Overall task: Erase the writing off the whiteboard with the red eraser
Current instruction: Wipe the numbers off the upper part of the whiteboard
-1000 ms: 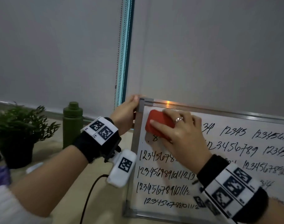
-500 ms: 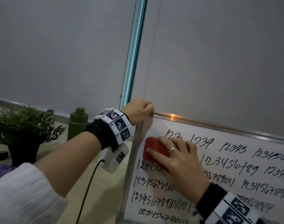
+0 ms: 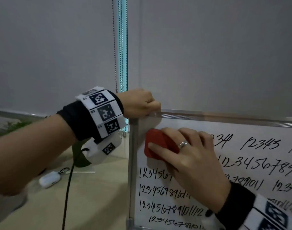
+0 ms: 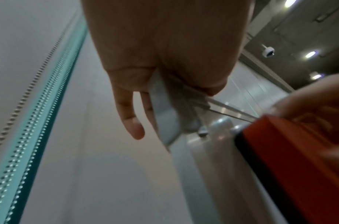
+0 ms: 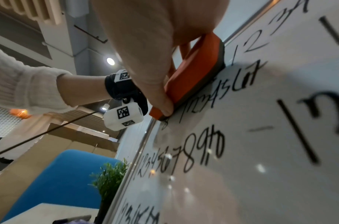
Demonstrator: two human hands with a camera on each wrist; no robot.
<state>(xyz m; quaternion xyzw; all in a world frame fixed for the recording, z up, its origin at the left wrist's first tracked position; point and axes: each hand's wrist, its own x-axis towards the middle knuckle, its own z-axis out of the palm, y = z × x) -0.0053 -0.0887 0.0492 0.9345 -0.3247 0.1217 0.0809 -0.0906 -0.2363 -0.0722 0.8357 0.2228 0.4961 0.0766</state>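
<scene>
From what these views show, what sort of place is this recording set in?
Probably an office or meeting room: a framed whiteboard standing on a table, roller blinds with a bead chain, and recessed ceiling lights.

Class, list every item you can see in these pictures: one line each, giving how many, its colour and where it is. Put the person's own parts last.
Rectangular red eraser: one, red, pressed on the board's upper left area.
Metal-framed whiteboard: one, white with a silver frame, on the right, upright.
Handwritten digit rows: several, black, across the board.
Beaded blind cords: several, silver, hanging beside a teal strip.
Leafy potted plant: one, green, left of the board.
Small white case: one, white, on the beige table.
Thin black cable: one, black, hanging from the left wrist.
Blue chair: one, blue, behind the table.
Left hand: one, grip on the board's top left corner.
Right hand: one, ringed, holding the eraser.
</scene>
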